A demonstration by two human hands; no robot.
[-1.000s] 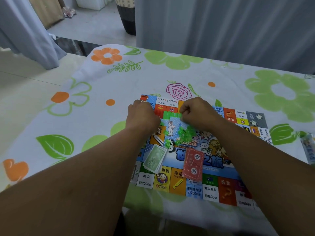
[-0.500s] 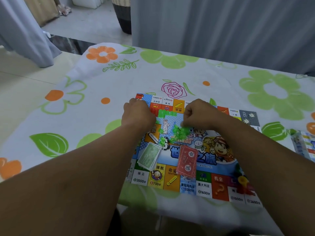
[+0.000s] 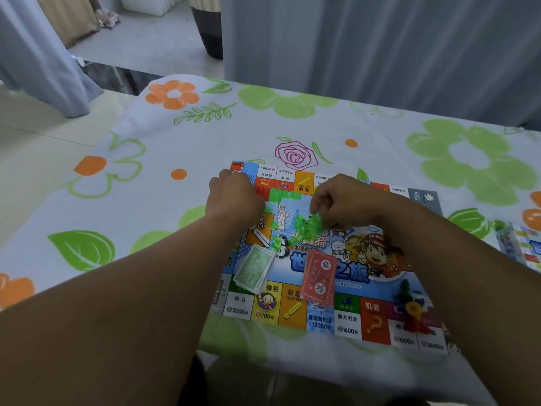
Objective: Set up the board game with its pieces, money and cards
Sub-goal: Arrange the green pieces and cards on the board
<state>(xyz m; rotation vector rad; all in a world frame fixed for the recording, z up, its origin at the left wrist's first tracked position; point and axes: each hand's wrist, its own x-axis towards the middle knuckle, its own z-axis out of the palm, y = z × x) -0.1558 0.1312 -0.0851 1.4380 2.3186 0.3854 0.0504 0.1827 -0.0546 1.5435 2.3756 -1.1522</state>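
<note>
Over the far half of the board [image 3: 348, 320], left hand [image 3: 234, 197] sits knuckles-up, fingers curled, contents hidden, beside the row of green houses [image 3: 285, 195]; right hand [image 3: 345, 203] fingers pinch the green pile [image 3: 307, 227].

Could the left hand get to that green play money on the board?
Probably yes: the green banknotes lie uncovered on the game board, beside the left forearm, nearer the person than the left hand.

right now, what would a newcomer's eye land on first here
The colourful game board on the flowered tablecloth draws the eye. The right hand pinches at a heap of bright green plastic pieces near its centre; a green money stack and a red card stack lie nearer the person.
</note>
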